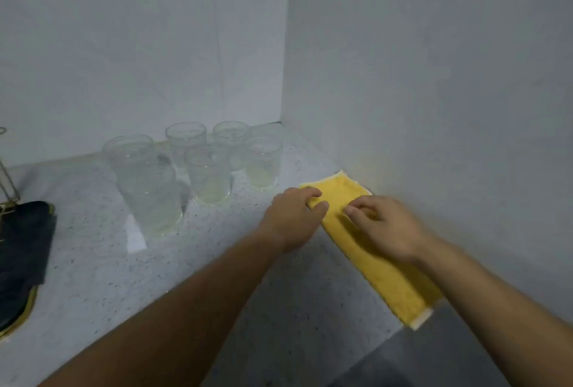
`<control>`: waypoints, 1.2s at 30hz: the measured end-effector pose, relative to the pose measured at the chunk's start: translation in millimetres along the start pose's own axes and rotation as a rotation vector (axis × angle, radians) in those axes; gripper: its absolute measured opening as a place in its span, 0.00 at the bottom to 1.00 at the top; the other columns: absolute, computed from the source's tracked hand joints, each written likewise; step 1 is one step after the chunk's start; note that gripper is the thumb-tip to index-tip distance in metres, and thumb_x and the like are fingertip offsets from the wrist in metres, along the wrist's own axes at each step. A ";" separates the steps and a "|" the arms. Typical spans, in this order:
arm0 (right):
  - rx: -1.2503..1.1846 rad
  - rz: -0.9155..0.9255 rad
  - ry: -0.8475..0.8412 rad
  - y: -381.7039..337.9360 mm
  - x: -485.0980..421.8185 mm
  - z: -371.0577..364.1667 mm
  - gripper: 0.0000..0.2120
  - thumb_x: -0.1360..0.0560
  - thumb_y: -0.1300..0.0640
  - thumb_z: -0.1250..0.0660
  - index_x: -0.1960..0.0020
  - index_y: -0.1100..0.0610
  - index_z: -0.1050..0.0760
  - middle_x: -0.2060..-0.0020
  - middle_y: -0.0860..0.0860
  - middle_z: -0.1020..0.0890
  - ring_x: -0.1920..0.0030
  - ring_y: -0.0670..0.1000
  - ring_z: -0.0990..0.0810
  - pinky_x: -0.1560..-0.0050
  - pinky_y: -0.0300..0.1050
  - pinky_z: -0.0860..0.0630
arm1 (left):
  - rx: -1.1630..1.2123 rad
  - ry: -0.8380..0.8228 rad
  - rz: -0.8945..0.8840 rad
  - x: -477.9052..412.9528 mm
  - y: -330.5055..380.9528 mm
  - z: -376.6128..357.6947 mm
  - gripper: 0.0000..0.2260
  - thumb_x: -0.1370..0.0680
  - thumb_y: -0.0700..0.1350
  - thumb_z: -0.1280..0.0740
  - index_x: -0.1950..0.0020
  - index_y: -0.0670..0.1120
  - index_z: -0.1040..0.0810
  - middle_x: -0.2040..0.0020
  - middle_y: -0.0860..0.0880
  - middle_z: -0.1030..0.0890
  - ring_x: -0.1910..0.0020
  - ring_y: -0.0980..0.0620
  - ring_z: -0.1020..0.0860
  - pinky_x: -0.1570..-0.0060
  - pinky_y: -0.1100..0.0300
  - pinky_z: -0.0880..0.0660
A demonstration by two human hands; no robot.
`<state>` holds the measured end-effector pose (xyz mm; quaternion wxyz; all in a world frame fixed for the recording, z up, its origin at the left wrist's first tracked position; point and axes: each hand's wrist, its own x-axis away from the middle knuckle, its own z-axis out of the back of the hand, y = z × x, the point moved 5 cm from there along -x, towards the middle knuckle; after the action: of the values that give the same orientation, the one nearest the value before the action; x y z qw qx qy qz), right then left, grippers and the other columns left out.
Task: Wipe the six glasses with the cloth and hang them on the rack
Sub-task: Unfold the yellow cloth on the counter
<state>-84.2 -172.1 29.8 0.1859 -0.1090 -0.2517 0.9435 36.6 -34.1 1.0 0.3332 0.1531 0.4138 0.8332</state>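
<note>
Both forearms (pixel 186 309) reached in from 6 o'clock, left hand (pixel 291 219) and right hand (pixel 384 225) each pinching the yellow cloth (pixel 390 281) with curled fingers. The cloth (a long folded strip, white-edged) lay on the counter (pixel 93 262) against the wall, stretching from the hands toward 5 o'clock.

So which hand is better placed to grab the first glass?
Probably the left hand. Both hands grip the yellow cloth by the wall, but the glasses stand left of it, on the left hand's side; the right hand would have to cross over.
</note>
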 end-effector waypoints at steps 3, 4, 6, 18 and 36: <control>0.070 0.089 -0.102 10.1 15.5 -2.0 0.14 0.16 0.49 0.40 0.40 0.53 0.18 0.43 0.50 0.16 0.39 0.52 0.21 0.37 0.45 0.29 | -0.338 -0.093 -0.084 10.1 11.2 -24.1 0.25 0.17 0.62 0.42 0.23 0.55 0.30 0.20 0.49 0.34 0.21 0.45 0.38 0.21 0.42 0.46; 0.093 0.081 -0.150 14.7 19.6 -5.0 0.16 0.16 0.49 0.41 0.36 0.54 0.20 0.37 0.51 0.18 0.33 0.52 0.24 0.33 0.43 0.33 | -0.413 -0.156 -0.050 16.5 12.2 -30.9 0.27 0.17 0.64 0.44 0.20 0.56 0.35 0.17 0.49 0.40 0.18 0.46 0.44 0.20 0.39 0.54; 0.132 0.067 -0.183 26.8 27.7 -8.1 0.19 0.15 0.48 0.42 0.27 0.52 0.26 0.25 0.49 0.28 0.22 0.50 0.35 0.25 0.40 0.44 | -0.521 -0.213 0.001 23.2 13.7 -41.8 0.32 0.18 0.69 0.48 0.17 0.56 0.44 0.15 0.50 0.49 0.16 0.47 0.53 0.22 0.35 0.64; 0.151 0.036 -0.325 14.4 55.4 -32.6 0.26 0.14 0.44 0.51 0.17 0.48 0.46 0.17 0.45 0.51 0.17 0.48 0.58 0.19 0.46 0.59 | -0.738 -0.211 0.071 55.5 4.3 -26.7 0.43 0.25 0.77 0.45 0.16 0.56 0.49 0.15 0.51 0.54 0.16 0.44 0.55 0.24 0.32 0.65; 0.104 0.147 -0.518 -176.7 108.4 -134.5 0.27 0.14 0.41 0.59 0.18 0.47 0.44 0.16 0.49 0.52 0.17 0.56 0.58 0.20 0.59 0.59 | -0.776 -0.213 0.302 195.8 -84.3 130.5 0.45 0.26 0.74 0.37 0.16 0.54 0.47 0.15 0.53 0.51 0.16 0.46 0.55 0.19 0.43 0.58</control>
<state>-90.0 72.4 -5.5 0.0519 0.1277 -0.2334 0.9626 -1.2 212.8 9.9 0.2811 0.1607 0.0059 0.9461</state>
